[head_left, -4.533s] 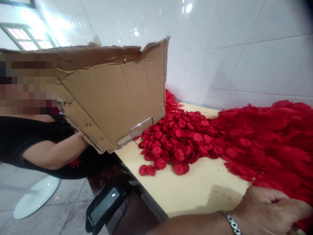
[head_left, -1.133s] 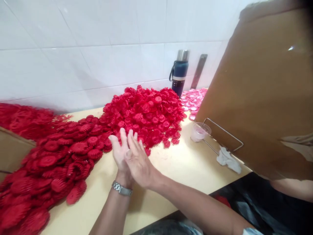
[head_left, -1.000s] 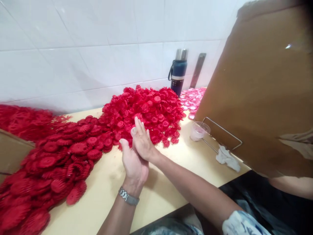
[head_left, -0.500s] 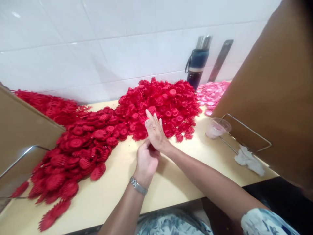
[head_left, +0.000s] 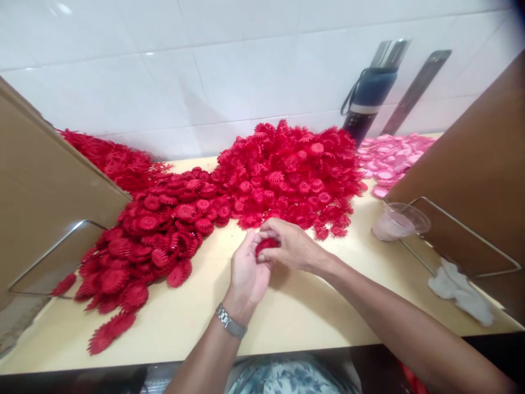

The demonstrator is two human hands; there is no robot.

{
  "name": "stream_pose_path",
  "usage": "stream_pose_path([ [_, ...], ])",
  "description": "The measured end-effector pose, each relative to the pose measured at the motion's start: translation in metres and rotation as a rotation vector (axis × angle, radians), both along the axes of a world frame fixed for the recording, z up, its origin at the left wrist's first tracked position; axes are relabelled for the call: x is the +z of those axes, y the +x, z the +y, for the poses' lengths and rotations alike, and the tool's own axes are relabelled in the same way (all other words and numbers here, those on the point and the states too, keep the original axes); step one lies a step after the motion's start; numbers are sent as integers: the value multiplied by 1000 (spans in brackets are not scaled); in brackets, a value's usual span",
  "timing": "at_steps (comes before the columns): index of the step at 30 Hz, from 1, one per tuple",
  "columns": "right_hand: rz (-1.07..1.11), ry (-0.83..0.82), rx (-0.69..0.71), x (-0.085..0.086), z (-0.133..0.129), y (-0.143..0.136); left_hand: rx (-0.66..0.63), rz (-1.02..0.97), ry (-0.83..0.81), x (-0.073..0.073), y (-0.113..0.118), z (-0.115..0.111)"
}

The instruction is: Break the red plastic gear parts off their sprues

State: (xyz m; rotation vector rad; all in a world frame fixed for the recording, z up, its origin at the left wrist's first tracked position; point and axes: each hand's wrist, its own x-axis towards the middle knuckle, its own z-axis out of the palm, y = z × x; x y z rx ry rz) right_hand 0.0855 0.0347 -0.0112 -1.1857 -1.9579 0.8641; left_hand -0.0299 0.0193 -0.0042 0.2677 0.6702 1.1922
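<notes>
Between my two hands, just above the table, is a red fabric flower (head_left: pixel 267 245) with its edges partly hidden by fingers. My left hand (head_left: pixel 249 273), palm up and with a metal watch (head_left: pixel 231 322) on the wrist, cups the flower from below. From the right, my right hand (head_left: pixel 296 245) grips the same flower with thumb and bent fingers. Behind my hands rises a heap of frilly red flowers (head_left: pixel 287 175). To the left spreads a pile of flatter red notched discs (head_left: pixel 151 241).
Cardboard panels (head_left: pixel 49 180) flank the yellow tabletop (head_left: pixel 320 312), with bent wire on both sides. At right are a plastic cup (head_left: pixel 394 223), a crumpled tissue (head_left: pixel 459 290) and pink petals (head_left: pixel 394 156). A blue flask (head_left: pixel 371 98) stands by the tiled wall.
My right hand has turned from lying flat over my left palm to gripping the red flower with thumb and fingers, which exposes it. The view has shifted, moving the surroundings rightward in the picture.
</notes>
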Motion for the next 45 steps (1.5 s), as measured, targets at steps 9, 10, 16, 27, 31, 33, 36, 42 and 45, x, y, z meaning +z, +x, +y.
stream_pose_path([
  [9, 9, 202, 90, -2, 2, 0, -45, -89, 26, -5, -1, 0],
  [10, 3, 216, 97, -3, 2, 0, -49, -77, 31, -6, -1, 0],
  [16, 27, 191, 85, -5, 6, 5, -98, 22, 69, -6, -5, 7],
  [27, -273, 403, -5, -12, 15, 11, -177, 126, 144, -15, -4, 22],
  [31, -348, 435, -63, -21, 15, 8, -236, 192, 234, -19, -4, 18],
  [33, -354, 434, -60, -23, 14, 7, -247, 204, 257, -19, -4, 16],
  [36, -269, 441, -76, -23, 13, 7, -241, 201, 255, -17, -5, 16],
  [42, -99, 560, -79, -21, 9, 11, -198, 153, 249, -17, -10, 17],
  [45, -171, 575, -87, -23, 9, 13, -209, 173, 257, -18, -10, 17],
])
